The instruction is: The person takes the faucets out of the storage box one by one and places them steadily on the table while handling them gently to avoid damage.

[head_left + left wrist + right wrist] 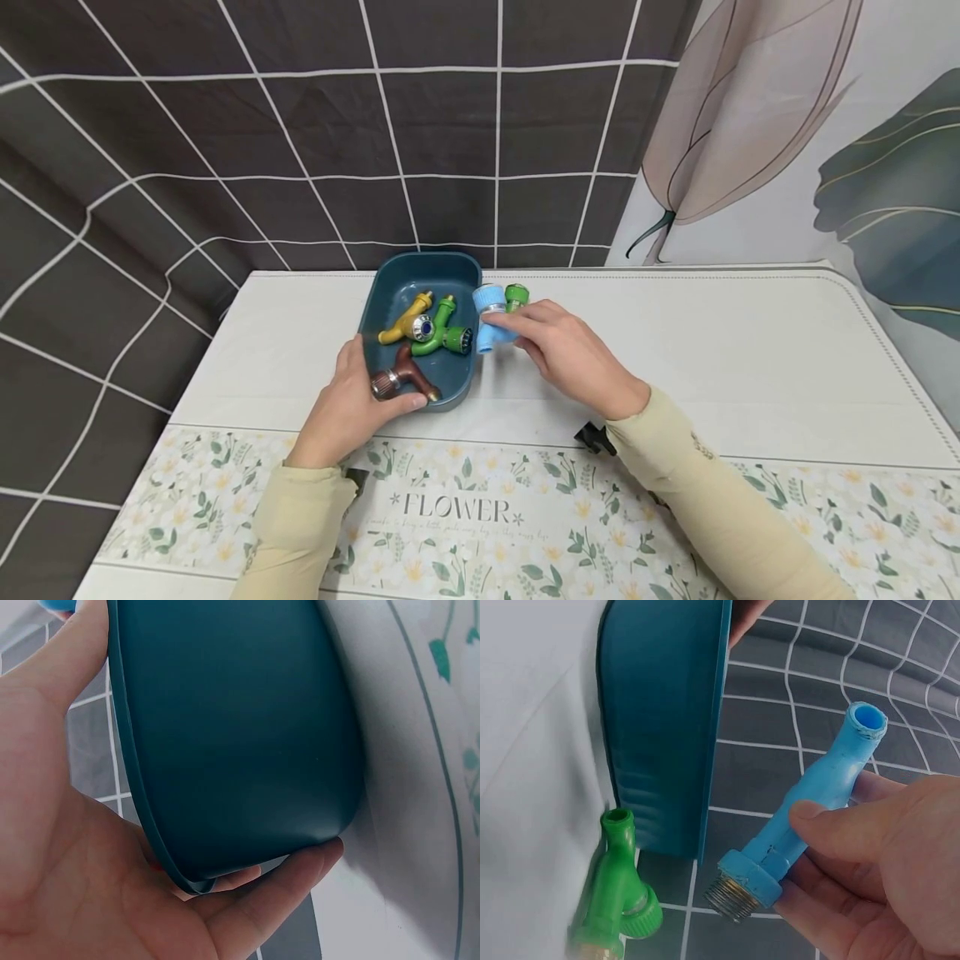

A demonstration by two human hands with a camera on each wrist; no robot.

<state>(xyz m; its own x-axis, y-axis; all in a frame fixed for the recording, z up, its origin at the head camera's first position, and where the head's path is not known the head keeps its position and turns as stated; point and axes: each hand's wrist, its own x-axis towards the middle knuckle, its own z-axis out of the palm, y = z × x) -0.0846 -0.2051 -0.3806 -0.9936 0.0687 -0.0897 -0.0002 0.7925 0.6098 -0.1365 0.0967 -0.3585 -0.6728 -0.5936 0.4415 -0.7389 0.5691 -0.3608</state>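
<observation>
A blue tap (802, 802) with a threaded metal end is pinched between the thumb and fingers of my right hand (570, 350), raised by the right rim of a dark teal basin (450, 387). My left hand (345, 404) grips the basin's near left corner, its thumb along the front rim and fingers round the outer wall. Inside the basin lie a yellow tap (401, 323), a green tap (431, 342) and a brown tap (407, 369). Another green tap (615, 885) rests on the table just right of the basin, partly hidden in the head view.
The white table (712, 358) has a floral strip lettered "FLOWER" (457, 507) along its front. Dark cloth with a white grid (450, 125) hangs behind and to the left. A leaf-patterned cloth (765, 167) hangs at the back right.
</observation>
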